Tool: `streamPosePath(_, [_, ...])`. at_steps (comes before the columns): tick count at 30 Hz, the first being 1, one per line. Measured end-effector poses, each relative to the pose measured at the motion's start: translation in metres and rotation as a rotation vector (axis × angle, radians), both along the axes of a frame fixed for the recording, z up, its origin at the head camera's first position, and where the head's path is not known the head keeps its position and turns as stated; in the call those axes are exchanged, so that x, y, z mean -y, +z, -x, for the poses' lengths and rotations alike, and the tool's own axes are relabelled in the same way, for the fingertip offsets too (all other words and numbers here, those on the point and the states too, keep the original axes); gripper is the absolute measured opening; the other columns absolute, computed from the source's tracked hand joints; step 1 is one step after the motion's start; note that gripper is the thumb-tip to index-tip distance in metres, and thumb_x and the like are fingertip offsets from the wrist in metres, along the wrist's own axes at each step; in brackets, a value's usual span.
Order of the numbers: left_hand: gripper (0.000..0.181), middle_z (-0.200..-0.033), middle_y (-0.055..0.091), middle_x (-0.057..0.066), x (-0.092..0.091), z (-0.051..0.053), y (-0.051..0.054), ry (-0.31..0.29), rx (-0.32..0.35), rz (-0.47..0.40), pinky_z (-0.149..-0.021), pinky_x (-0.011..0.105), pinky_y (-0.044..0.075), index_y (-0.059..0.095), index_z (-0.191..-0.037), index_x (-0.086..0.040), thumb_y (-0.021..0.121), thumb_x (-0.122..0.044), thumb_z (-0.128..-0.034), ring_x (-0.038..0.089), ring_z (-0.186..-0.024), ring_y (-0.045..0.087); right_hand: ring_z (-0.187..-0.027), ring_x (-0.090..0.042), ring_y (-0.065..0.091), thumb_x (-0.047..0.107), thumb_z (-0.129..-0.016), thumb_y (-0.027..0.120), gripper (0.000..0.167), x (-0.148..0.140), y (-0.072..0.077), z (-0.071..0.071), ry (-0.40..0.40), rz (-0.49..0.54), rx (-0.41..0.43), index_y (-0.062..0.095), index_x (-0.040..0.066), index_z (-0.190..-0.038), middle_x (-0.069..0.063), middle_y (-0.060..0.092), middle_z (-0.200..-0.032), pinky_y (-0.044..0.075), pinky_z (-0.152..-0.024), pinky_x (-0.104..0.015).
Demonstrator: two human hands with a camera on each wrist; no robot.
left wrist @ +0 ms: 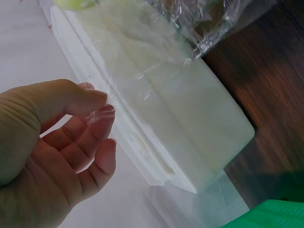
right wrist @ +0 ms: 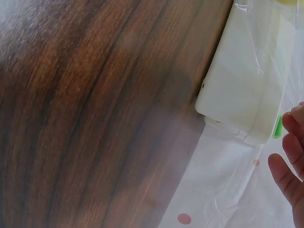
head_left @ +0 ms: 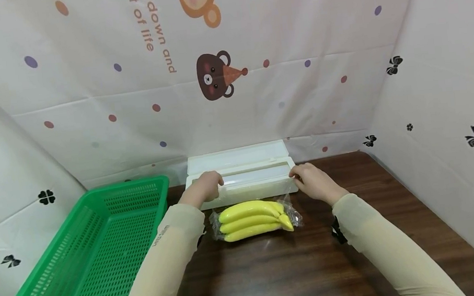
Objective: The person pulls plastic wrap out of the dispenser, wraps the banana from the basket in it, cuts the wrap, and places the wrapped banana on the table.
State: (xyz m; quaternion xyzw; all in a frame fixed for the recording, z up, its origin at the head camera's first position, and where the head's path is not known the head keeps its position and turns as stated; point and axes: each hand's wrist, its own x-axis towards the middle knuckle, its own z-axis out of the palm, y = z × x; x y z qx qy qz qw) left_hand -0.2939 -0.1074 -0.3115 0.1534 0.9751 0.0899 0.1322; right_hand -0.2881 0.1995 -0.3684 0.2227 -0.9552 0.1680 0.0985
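A long white cling film dispenser [head_left: 256, 191] stands against the back wall, its lid [head_left: 238, 157] raised. Clear cling film [left wrist: 137, 61] stretches from its opening over the front. Between thumb and index finger, my left hand [head_left: 206, 187] pinches the film near the box's left end. My right hand [head_left: 315, 182] is at the opposite end, fingers curled at the film's corner; in the right wrist view its grip is cut off. Beside those fingers shows a small green piece [right wrist: 278, 127]. In front lies a bunch of yellow bananas [head_left: 250, 218] in crumpled clear film.
On the left stands a green plastic basket [head_left: 161, 194] with slotted walls. The brown wood-grain table [head_left: 272, 274] stretches toward me. A patterned white sheet [head_left: 301, 102] covers the walls behind and at both sides.
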Motion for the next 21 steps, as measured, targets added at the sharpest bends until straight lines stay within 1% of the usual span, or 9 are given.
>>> streamPosePath(2, [0.042,-0.129,0.057,0.014,0.003,-0.002,0.001,-0.001,0.003,-0.004,-0.08,0.034,0.048,0.057,-0.128,-0.003,0.045,0.011,-0.0897,0.027,-0.111,0.057,-0.099,-0.028,0.058,0.009,-0.093,0.054,0.019,-0.001,-0.001,-0.001,0.005,-0.004,-0.004,0.066,0.005,-0.108,-0.01,0.066,-0.101,0.048,-0.079,-0.041])
streamPosePath(5, [0.043,-0.128,0.057,0.014,0.007,-0.006,0.001,0.009,0.011,-0.021,-0.086,0.037,0.05,0.056,-0.129,-0.004,0.043,0.011,-0.0907,0.029,-0.115,0.056,-0.101,-0.029,0.058,0.008,-0.092,0.054,0.019,-0.001,-0.002,-0.002,0.009,-0.007,-0.015,0.066,0.004,-0.107,-0.011,0.067,-0.103,0.049,-0.083,-0.043])
streamPosePath(10, [0.045,-0.121,0.06,0.015,0.015,-0.009,0.0,0.021,0.013,-0.043,-0.088,0.038,0.051,0.056,-0.129,-0.004,0.041,0.013,-0.09,0.028,-0.11,0.058,-0.1,-0.031,0.059,0.006,-0.092,0.055,0.018,-0.003,-0.002,-0.004,0.019,-0.008,-0.037,0.067,0.002,-0.105,-0.013,0.067,-0.103,0.049,-0.085,-0.045])
streamPosePath(13, [0.044,-0.123,0.06,0.014,0.019,-0.011,-0.002,0.018,0.011,-0.043,-0.089,0.038,0.05,0.057,-0.128,-0.004,0.04,0.012,-0.0907,0.029,-0.111,0.058,-0.101,-0.031,0.059,0.006,-0.092,0.055,0.018,-0.004,-0.002,-0.005,0.027,-0.013,-0.039,0.067,0.001,-0.105,-0.014,0.067,-0.103,0.049,-0.087,-0.045])
streamPosePath(16, [0.041,-0.128,0.059,0.013,0.022,-0.012,-0.004,0.012,0.008,-0.053,-0.091,0.038,0.049,0.058,-0.127,-0.003,0.04,0.009,-0.092,0.03,-0.117,0.055,-0.102,-0.031,0.059,0.006,-0.093,0.055,0.019,-0.005,-0.003,-0.007,0.034,-0.017,-0.035,0.067,0.001,-0.106,-0.014,0.067,-0.104,0.049,-0.087,-0.045])
streamPosePath(19, [0.04,-0.129,0.058,0.014,0.024,-0.012,-0.005,0.002,0.003,-0.068,-0.088,0.038,0.049,0.058,-0.126,-0.003,0.04,0.007,-0.0923,0.031,-0.12,0.053,-0.102,-0.031,0.059,0.006,-0.093,0.055,0.019,-0.005,-0.003,-0.009,0.037,-0.009,-0.032,0.067,0.001,-0.107,-0.014,0.067,-0.104,0.048,-0.088,-0.045])
streamPosePath(21, [0.04,-0.128,0.058,0.014,0.024,-0.013,-0.005,-0.006,-0.002,-0.072,-0.084,0.036,0.049,0.059,-0.126,-0.003,0.041,0.007,-0.0918,0.03,-0.117,0.055,-0.102,-0.031,0.059,0.006,-0.093,0.054,0.02,-0.005,-0.003,-0.011,0.038,-0.003,-0.032,0.067,0.001,-0.107,-0.014,0.067,-0.105,0.048,-0.088,-0.045])
